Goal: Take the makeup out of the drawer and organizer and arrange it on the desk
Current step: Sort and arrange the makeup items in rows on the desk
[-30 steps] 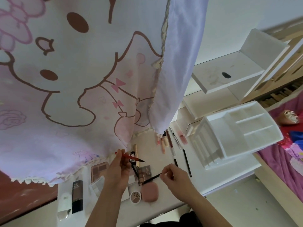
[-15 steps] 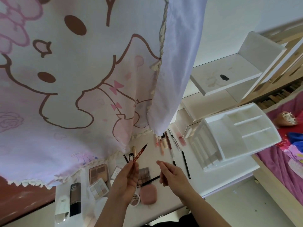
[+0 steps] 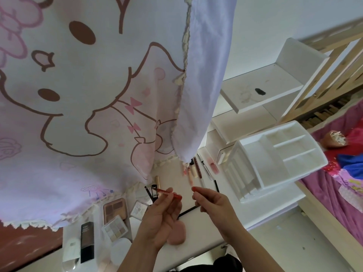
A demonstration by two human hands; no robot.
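A red pen [image 3: 169, 193] is pinched near its middle between the thumb and curled fingers of the left hand [image 3: 162, 216] and lies roughly level above the table [image 3: 204, 236]. Just to its right, a small red piece [image 3: 195, 188] is pinched at the fingertips of the right hand [image 3: 214, 205], apart from the pen's end. A thin black pencil [image 3: 187, 211] is seen on the table between the two hands, and a pink puff [image 3: 176, 235] lies under the left wrist. To the left, two eyeshadow palettes [image 3: 115, 210] and a black bottle [image 3: 87, 242] are laid out. Farther back, a row of lip glosses [image 3: 193, 169] lies beside the white organizer [image 3: 275, 165].
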